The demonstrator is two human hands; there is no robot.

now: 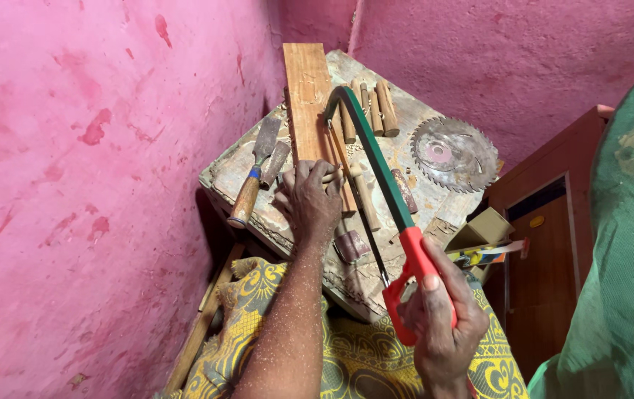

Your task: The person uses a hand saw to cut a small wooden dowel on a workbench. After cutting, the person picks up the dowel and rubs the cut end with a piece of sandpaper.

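Observation:
My right hand [441, 321] grips the red handle of a hacksaw [376, 162] whose green frame reaches up over the worn workbench [398, 122]. The saw's thin blade runs beside a short wooden stick [363, 199]. My left hand [308, 201] presses down on that stick and on a long wooden plank [308, 96] lying lengthwise on the bench. Sawdust speckles my left forearm.
A chisel with a wooden handle [252, 183] lies left of the plank. Several short wooden dowels [376, 107] and a circular saw blade [453, 154] rest at the back right. Pink walls close in on the left and behind. A wooden cabinet [553, 222] and green cloth [627, 244] stand right.

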